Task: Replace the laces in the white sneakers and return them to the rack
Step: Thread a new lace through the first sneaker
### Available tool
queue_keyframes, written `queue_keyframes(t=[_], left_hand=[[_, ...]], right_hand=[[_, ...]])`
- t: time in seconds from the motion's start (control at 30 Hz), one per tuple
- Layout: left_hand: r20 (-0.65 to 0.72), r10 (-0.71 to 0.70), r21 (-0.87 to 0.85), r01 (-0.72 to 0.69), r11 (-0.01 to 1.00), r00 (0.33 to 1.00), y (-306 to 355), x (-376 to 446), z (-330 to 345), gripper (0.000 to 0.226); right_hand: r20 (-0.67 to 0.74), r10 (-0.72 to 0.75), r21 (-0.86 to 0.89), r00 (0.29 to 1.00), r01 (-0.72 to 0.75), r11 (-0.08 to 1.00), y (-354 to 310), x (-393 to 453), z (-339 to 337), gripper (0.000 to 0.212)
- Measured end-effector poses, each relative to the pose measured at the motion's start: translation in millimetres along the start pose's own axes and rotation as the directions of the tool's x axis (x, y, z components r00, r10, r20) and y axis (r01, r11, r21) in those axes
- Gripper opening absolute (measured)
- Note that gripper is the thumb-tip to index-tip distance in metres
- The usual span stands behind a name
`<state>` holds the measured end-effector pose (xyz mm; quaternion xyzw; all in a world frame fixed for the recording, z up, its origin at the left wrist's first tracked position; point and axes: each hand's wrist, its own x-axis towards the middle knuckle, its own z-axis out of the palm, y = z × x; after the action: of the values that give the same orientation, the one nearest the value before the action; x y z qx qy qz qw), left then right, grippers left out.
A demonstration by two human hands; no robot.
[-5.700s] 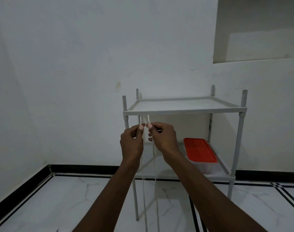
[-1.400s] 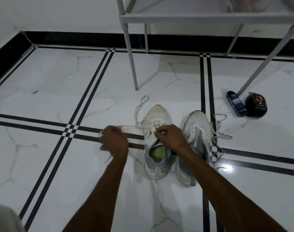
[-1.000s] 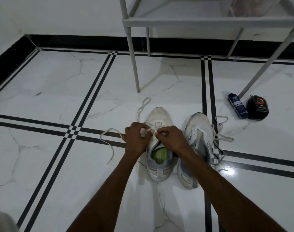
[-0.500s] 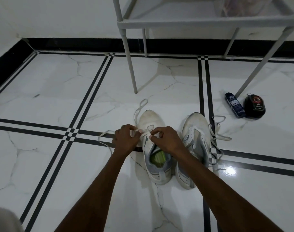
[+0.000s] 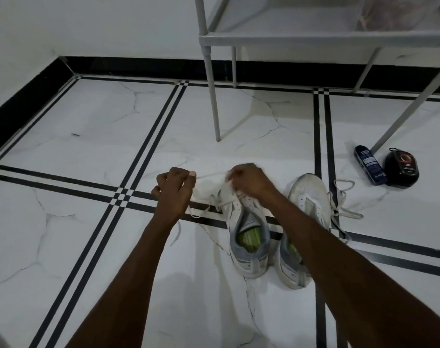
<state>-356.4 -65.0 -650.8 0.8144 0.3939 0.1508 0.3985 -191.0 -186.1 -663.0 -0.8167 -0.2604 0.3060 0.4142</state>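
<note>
Two white sneakers stand side by side on the floor, toes pointing away from me. The left sneaker (image 5: 249,237) has a grey collar and a green insole. My right hand (image 5: 249,180) hovers over its toe end and pinches the white lace (image 5: 201,209) near the front eyelets. My left hand (image 5: 173,188) is to the left of that shoe and grips another stretch of the same lace, which trails onto the floor below it. The right sneaker (image 5: 306,197) lies partly under my right forearm, its own lace (image 5: 344,209) loose to the right.
The grey rack (image 5: 289,37) stands just beyond the shoes, its front legs on the tiles. A blue tube (image 5: 369,168) and a black round tin (image 5: 402,167) lie by the rack's right leg. White wall and black skirting run along the left and back.
My hands came down from in front of the rack to the left sneaker. In the last half second my left hand has drawn its part of the lace leftward, away from the right hand.
</note>
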Motion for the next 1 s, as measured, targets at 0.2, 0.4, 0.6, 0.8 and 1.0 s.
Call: queue_keyframes(t=[0.2, 0.4, 0.6, 0.8, 1.0], left_hand=[[0.059, 0.03, 0.024, -0.032, 0.999, 0.998, -5, -4, 1, 0.043], [0.053, 0.012, 0.054, -0.015, 0.998, 0.999, 0, -2, 0, 0.048], [0.023, 0.007, 0.07, -0.009, 0.998, 1.0, 3, -2, -2, 0.042], [0.038, -0.031, 0.073, 0.028, 0.997, 0.999, 6, -2, -1, 0.041], [0.026, -0.02, 0.095, 0.018, 0.995, 0.999, 8, 0, -1, 0.039]], right_hand=[[0.22, -0.131, 0.128, 0.967, 0.105, 0.986, -12, -12, 9, 0.032], [-0.132, 0.049, 0.195, 0.99, -0.023, 0.981, -15, 2, 5, 0.02], [0.297, -0.15, 0.098, 0.943, 0.126, 0.987, -32, -9, 1, 0.036], [-0.215, -0.09, 0.048, 0.973, 0.102, 0.994, -20, 9, 8, 0.024], [0.346, -0.169, -0.001, 0.923, 0.18, 0.984, -27, -6, 10, 0.026]])
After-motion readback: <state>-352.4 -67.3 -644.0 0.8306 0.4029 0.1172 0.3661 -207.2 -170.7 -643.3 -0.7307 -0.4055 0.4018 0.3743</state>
